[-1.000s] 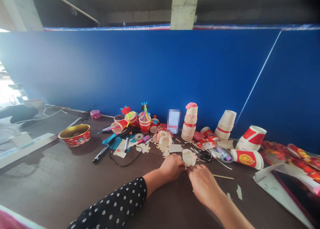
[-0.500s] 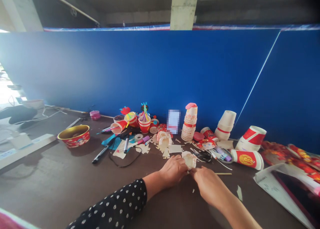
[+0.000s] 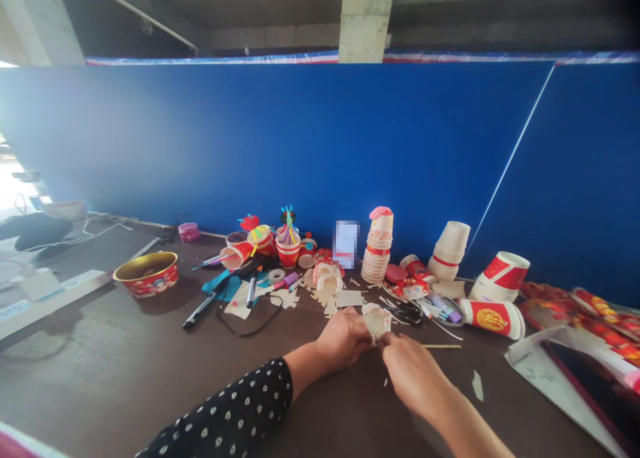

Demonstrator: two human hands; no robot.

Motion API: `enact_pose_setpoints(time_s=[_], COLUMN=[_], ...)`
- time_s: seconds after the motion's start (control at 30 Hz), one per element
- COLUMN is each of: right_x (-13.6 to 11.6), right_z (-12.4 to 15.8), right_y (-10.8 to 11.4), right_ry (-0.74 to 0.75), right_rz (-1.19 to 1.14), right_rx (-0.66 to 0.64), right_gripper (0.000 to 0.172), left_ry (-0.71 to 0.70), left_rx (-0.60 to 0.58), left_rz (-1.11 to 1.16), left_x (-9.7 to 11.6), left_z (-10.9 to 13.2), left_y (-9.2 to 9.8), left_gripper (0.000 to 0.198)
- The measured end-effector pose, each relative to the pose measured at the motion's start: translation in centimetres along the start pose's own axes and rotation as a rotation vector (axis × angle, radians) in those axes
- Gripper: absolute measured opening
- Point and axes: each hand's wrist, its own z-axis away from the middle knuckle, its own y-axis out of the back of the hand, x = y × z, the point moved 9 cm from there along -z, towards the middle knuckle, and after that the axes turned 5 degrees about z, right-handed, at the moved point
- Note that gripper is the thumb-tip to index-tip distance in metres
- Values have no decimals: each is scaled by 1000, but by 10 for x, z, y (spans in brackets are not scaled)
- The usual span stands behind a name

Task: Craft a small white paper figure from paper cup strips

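Observation:
Between my two hands is a cut paper cup [image 3: 376, 321], its pale inside facing me and its edge uneven. My left hand [image 3: 346, 339] is closed on the cup's left side, knuckles up. With curled fingers my right hand [image 3: 411, 367] grips its lower right edge; the fingertips are partly hidden. Just beyond lies another cut paper cup [image 3: 329, 281] with fringed strips, beside a small white card [image 3: 351, 299]. A thin wooden stick [image 3: 441, 347] rests to the right of my right hand.
Stacked paper cups [image 3: 379, 251] stand at the back, with more cups [image 3: 451, 245] farther right. Markers [image 3: 200, 310], a tape roll [image 3: 276, 276] and black scissors [image 3: 407, 313] lie around. A gold-rimmed bowl [image 3: 147, 275] and a power strip [image 3: 55, 303] are at left, a tablet [image 3: 583, 391] at right.
The view has shifted very slightly. Both hands stay on the cut paper cup, and its opening shows a little more between them.

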Motion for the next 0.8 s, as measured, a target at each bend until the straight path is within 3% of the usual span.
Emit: enact_pose_setpoints(time_s=[0.37,0.63,0.8], right_x=[10,3,4], right_z=[-2,-3,-3], right_y=[-9,-17,-14], right_ry=[35,91,75], right_rz=[-52,12,3], right_rx=[15,-38,-34], right_gripper=[40,42,47], left_ry=[43,119,145], left_rx=[-4,-32,4], left_rz=[-89,-169,-132], left_x=[-5,-12,-12], left_z=[-1,0,2], left_y=[-4,-9,-4], left_gripper=[10,16,5])
